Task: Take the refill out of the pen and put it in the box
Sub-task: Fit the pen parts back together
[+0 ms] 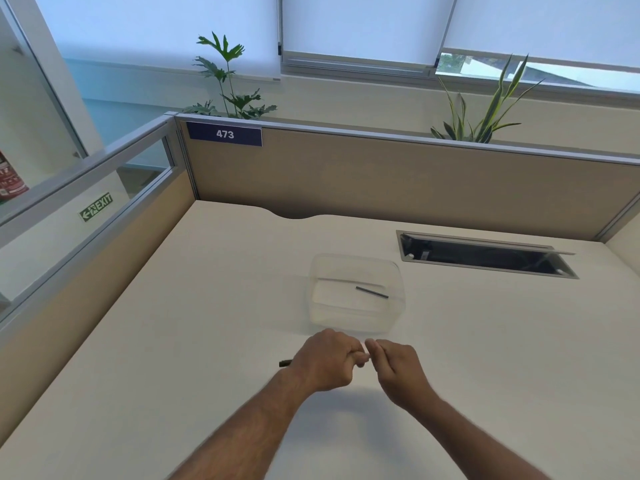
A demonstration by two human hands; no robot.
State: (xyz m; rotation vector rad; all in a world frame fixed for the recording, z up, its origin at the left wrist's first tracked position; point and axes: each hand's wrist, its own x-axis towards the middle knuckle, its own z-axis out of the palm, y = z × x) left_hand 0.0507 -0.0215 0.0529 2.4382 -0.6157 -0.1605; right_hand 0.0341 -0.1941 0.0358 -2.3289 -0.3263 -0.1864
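My left hand [329, 363] is closed around a dark pen [285, 363]; only the pen's end sticks out to the left of the fist. My right hand [394, 367] is right beside it, fingertips pinched at the pen's other end, which is hidden between the two hands. Just beyond the hands stands a clear plastic box [394, 320] on the white desk. A thin dark refill [372, 292] lies inside the box, slanting toward its right side.
An open cable hatch [485, 254] is set in the desk at the back right. Beige partition walls [381, 174] close off the back and left sides. Potted plants [485, 109] rise behind the back partition.
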